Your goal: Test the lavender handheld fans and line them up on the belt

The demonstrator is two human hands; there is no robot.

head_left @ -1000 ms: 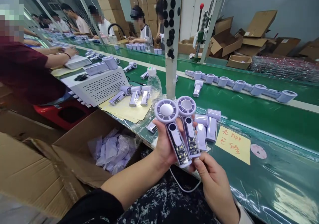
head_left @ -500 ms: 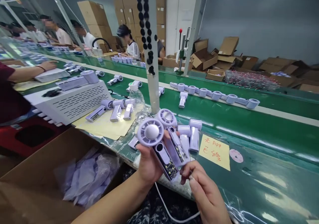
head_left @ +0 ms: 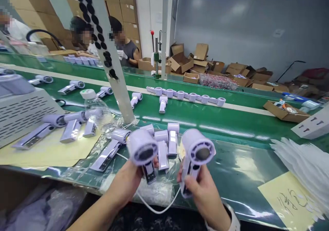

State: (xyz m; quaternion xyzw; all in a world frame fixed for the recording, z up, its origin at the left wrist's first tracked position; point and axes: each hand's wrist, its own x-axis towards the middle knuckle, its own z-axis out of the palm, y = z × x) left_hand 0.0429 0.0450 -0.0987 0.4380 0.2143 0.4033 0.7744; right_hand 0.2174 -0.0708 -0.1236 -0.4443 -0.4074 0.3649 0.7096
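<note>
My left hand (head_left: 131, 176) is closed around the handle of a lilac handheld fan (head_left: 142, 146), its round head tipped toward me. Opposite it, my right hand (head_left: 205, 190) grips a second lilac fan (head_left: 195, 144) by the handle, thumb on the front. A white cable (head_left: 157, 211) loops below and between the hands; where its ends attach is hidden. Behind the left fan, several lilac fans (head_left: 162, 154) stand close together on the green bench. Another fan (head_left: 106, 155) lies to the left of my left hand.
A clear plastic bottle (head_left: 96, 107) and a vented white box (head_left: 25, 109) stand at left. A slanted post (head_left: 110, 59) rises from the bench. Fans line the green conveyor (head_left: 239, 121). White sheets (head_left: 303, 162) and a yellow note (head_left: 288, 200) lie at right. Co-workers sit across the belt.
The view has swung right. Both fans were together in my left hand; one is now in my right hand, which earlier pinched at a fan's base near the cable. The fans have moved apart.
</note>
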